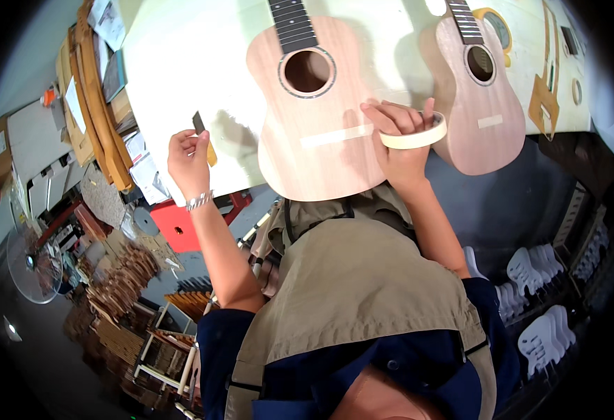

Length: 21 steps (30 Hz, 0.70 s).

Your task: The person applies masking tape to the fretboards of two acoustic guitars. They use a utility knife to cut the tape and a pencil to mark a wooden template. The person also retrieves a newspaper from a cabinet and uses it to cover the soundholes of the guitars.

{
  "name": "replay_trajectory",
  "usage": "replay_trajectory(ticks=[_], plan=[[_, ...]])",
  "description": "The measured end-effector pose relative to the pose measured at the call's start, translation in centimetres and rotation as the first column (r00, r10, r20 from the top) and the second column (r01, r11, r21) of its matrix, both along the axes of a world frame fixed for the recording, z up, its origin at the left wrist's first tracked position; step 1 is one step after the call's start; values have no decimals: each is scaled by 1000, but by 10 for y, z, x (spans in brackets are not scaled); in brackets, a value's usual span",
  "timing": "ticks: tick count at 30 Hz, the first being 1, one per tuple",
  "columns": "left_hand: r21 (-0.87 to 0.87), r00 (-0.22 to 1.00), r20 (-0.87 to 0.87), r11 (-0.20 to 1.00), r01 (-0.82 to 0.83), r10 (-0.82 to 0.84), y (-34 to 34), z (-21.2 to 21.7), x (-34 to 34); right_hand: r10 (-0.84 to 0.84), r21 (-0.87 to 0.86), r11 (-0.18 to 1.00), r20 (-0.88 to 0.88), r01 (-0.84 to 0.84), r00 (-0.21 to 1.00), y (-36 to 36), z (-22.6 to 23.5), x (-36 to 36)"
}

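Note:
An unfinished ukulele (314, 157) lies face up on the pale table in front of me, its dark fretboard pointing away. A strip of masking tape (338, 136) runs across its top below the sound hole. Left of the body, my left hand (190, 162) is closed in a pinch on a slim knife-like tool (198, 123) with a dark flat end; a yellow part shows beside the fingers. At the right edge of the body is my right hand (403, 150), fingers partly spread. A roll of masking tape (415, 140) is hooked around that hand.
A second ukulele (476, 143), with a short piece of tape, lies to the right. Behind it is a yellow tape roll (496, 31). Wooden pieces (100, 105) and papers line the left side. A red stool (179, 227) stands below the table edge. White guitar-shaped bodies (545, 339) stand lower right.

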State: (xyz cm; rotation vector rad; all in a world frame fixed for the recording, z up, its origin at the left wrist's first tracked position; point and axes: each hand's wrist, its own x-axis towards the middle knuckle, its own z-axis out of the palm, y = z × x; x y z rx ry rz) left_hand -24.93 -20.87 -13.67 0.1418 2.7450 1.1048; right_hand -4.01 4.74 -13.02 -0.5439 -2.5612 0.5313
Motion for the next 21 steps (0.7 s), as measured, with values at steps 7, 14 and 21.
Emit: replay_trajectory(ticks=[7, 14, 21], plan=[[464, 736, 587, 885, 34, -336, 103, 51, 94, -22, -21, 1000, -44, 21, 999, 0, -2, -2], [334, 637, 635, 899, 283, -437, 128, 45, 100, -17, -28, 999, -40, 16, 999, 0, -3, -1], [290, 673, 615, 912, 290, -410, 132, 40, 102, 551, -755, 399, -255, -520, 794, -45, -20, 34]])
